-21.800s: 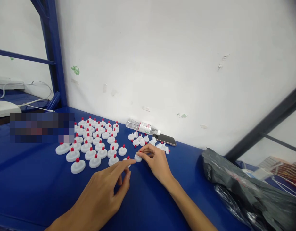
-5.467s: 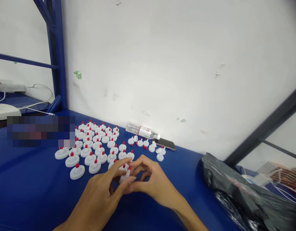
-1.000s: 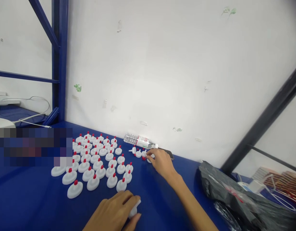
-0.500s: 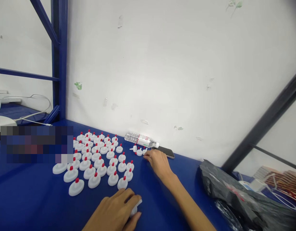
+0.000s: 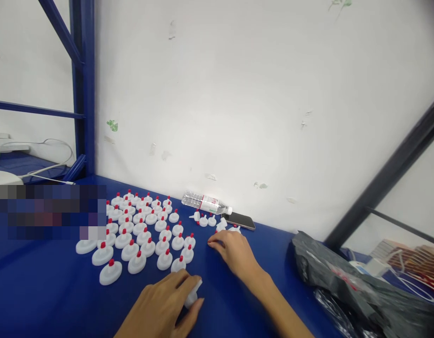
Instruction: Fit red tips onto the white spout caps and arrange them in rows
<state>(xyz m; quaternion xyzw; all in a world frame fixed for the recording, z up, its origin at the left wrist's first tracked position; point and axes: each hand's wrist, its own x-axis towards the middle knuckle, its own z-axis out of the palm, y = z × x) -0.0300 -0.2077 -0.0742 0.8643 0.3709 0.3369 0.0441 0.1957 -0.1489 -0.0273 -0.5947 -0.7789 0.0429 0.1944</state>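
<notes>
My left hand (image 5: 164, 300) is closed around a white plastic nozzle cap (image 5: 191, 298), its body partly covered by my fingers. To the right and farther out, my right hand (image 5: 233, 249) hangs over the blue table with thumb and forefinger pressed together. Whatever sits in that pinch, if anything, is hidden or too small to name. Just beyond it lie several loose white nozzle caps (image 5: 203, 220) and small red tips (image 5: 197, 223). Many white caps with red tips (image 5: 110, 272) stand upright in rough rows left of my hands.
A clear plastic bottle (image 5: 206, 203) lies on its side by the wall, with a phone (image 5: 240, 220) beside it. A dark grey plastic bag (image 5: 344, 277) rests on the right. Blue posts (image 5: 86, 89) and white cables (image 5: 44, 164) are at the left.
My right hand has drawn back toward me from the loose caps, uncovering more of them. My left hand keeps its white cap and has shifted slightly left.
</notes>
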